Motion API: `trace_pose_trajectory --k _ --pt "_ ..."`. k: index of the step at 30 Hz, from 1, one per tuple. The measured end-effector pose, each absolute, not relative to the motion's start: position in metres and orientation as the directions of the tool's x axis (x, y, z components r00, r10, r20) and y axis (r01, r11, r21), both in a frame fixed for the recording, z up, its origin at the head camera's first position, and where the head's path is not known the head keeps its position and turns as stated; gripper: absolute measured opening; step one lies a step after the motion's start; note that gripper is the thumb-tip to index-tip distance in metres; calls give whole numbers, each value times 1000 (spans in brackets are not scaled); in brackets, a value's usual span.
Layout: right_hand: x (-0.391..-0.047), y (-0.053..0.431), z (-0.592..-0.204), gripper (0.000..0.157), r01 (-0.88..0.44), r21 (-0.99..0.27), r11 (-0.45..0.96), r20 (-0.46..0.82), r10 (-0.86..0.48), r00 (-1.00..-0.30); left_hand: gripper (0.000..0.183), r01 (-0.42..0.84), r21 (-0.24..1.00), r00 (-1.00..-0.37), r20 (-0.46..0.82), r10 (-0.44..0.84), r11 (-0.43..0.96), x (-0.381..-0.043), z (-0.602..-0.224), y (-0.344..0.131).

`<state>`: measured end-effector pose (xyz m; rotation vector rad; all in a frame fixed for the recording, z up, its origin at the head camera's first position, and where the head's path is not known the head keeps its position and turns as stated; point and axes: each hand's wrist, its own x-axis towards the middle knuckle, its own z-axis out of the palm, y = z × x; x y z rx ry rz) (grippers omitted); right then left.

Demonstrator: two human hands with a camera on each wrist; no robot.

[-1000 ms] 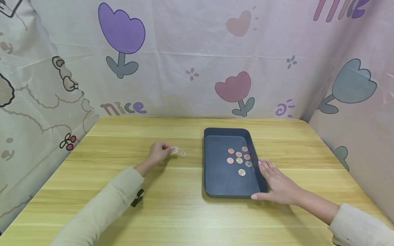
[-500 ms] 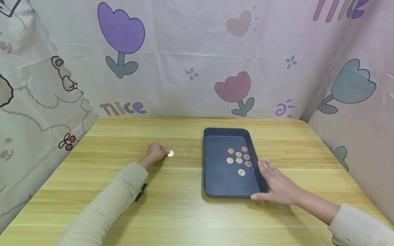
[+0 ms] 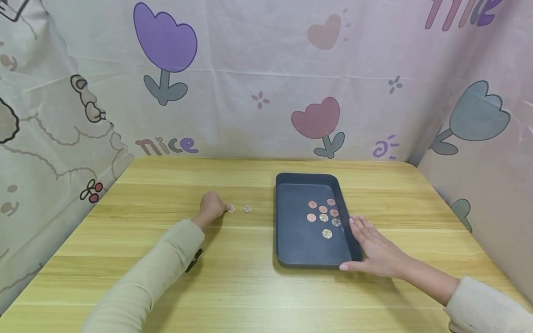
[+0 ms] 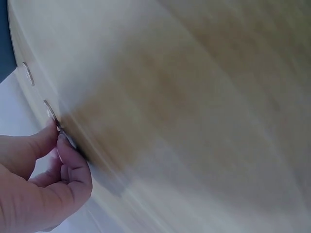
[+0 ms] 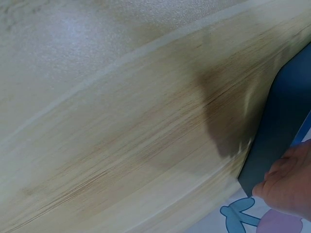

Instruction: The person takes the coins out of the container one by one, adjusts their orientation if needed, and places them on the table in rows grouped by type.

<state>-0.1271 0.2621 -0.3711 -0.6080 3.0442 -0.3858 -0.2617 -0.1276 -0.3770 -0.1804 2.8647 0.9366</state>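
The left hand (image 3: pixel 211 206) has its thumb and forefinger drawn almost together at the left coin (image 3: pixel 231 209); they seem to nip its rim, though the contact is partly hidden. That coin lies flat or nearly so on the worktop (image 3: pixel 241 286), to the left of the tray. Just beyond the fingertips, towards the tray's left wall, lies the right coin (image 3: pixel 248 208), apart from it.

The step in hand looks like handling one loose coin at the worktop's surface. Lifting it would call for a firm pinch on the rim and a slight tilt.

Being round, the coin has no long axis; the two together make a row roughly parallel to the worktop's far edge, pointing at the tray.

The right hand (image 3: pixel 376 249) holds nothing: fingers outstretched along the right wall of the tray (image 3: pixel 293 266), thumb at its near right corner. The tray's long axis runs near to far. Eight coins lie inside, towards its right wall, five coppery and three paler.
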Motion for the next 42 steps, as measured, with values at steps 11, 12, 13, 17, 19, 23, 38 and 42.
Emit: trace_pose_trajectory --k 11,12,13,17,19,23,38,42 --pt "-127 262 -371 112 -375 -245 894 34 -379 -925 23 33 711 -996 80 -35 702 -260 -370 -115" --pt "-127 262 -371 112 -376 -245 894 34 -379 -925 22 56 733 -994 108 -34 678 -260 -369 -110" --pt "-127 262 -370 112 -377 -244 894 35 -380 -924 20 80 755 -990 137 -37 650 -259 -367 -105" --pt "-128 262 -370 112 -375 -246 894 31 -379 -925 19 180 818 -971 237 -36 547 -255 -363 -80" --pt "-128 262 -370 112 -371 -246 895 28 -376 -926 18 228 831 -960 279 -24 508 -252 -361 -67" --pt "-128 262 -370 113 -365 -245 898 20 -371 -928 18 280 856 -952 307 9 435 -248 -359 -43" --pt "-128 262 -370 114 -365 -237 901 17 -371 -928 15 364 859 -931 328 158 362 -239 -378 33" --pt "-128 262 -370 114 -366 -235 901 19 -372 -928 14 336 846 -942 293 165 413 -236 -384 47"
